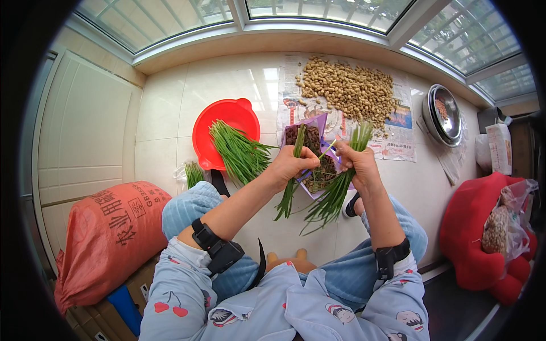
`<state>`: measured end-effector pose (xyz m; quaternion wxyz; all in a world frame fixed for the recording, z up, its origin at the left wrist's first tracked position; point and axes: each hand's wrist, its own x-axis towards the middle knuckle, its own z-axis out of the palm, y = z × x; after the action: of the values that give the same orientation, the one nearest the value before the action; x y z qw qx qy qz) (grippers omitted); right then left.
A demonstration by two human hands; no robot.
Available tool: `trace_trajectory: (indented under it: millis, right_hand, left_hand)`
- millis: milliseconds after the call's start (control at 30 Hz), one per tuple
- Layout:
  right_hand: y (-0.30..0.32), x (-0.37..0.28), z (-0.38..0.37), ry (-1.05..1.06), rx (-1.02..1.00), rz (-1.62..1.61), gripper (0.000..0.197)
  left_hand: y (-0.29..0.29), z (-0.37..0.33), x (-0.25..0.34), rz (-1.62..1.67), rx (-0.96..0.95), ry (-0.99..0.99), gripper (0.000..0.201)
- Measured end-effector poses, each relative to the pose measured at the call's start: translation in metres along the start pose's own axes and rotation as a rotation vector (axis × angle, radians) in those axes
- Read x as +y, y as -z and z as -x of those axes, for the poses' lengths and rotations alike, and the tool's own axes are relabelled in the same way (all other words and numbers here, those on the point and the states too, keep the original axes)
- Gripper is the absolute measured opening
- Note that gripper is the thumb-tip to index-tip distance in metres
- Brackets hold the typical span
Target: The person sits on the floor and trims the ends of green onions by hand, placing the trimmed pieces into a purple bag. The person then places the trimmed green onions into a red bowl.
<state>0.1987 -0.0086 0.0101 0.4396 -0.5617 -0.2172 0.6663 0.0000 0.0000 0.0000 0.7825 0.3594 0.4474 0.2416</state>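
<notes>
My right hand (364,166) is closed around a thick bunch of long green chives (331,203), its pale ends pointing up and its leaf tips hanging down. Thumb and fingers of my left hand (296,163) pinch a thinner strand of chives (286,200). Pale stems show in the small gap between the two hands. Below them on the floor stands a purple-edged open container (323,121) with dark brown and greenish scraps inside. To the left, a large pile of chives (234,146) lies half in a red basin (200,136), its leaves hanging over the rim.
Peanuts in shells (348,85) are spread on newspaper (400,149) below the windows. Nested steel bowls (449,116) stand at the right. A full orange sack (114,219) leans at the left; a red plush thing (469,227) sits at the right. More chives (194,174) lie beside the basin.
</notes>
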Motion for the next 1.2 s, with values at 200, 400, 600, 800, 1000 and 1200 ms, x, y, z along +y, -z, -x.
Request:
trace_trajectory:
  millis: [200, 400, 600, 800, 1000, 1200]
  right_hand:
    - [-0.015, -0.005, 0.011, -0.019, -0.157, 0.005, 0.012]
    - [0.01, -0.027, 0.01, 0.078, -0.242, -0.148, 0.011]
    - [0.03, -0.039, 0.011, 0.169, -0.243, -0.191, 0.012]
    - [0.038, -0.039, 0.009, 0.135, -0.24, -0.288, 0.01]
    - [0.044, -0.04, 0.008, 0.116, -0.224, -0.355, 0.014]
    - [0.05, -0.036, 0.003, 0.105, -0.238, -0.394, 0.014]
  left_hand:
    - [-0.002, -0.003, 0.004, 0.015, -0.035, 0.026, 0.011]
    - [0.008, 0.003, 0.004, 0.093, -0.124, 0.127, 0.015]
    - [0.017, 0.006, 0.007, 0.058, -0.175, 0.184, 0.016]
    - [0.017, 0.007, 0.003, -0.002, -0.145, 0.163, 0.018]
    - [0.013, 0.003, -0.008, -0.004, -0.206, 0.21, 0.026]
    - [0.005, 0.006, -0.017, 0.027, -0.294, 0.231, 0.025]
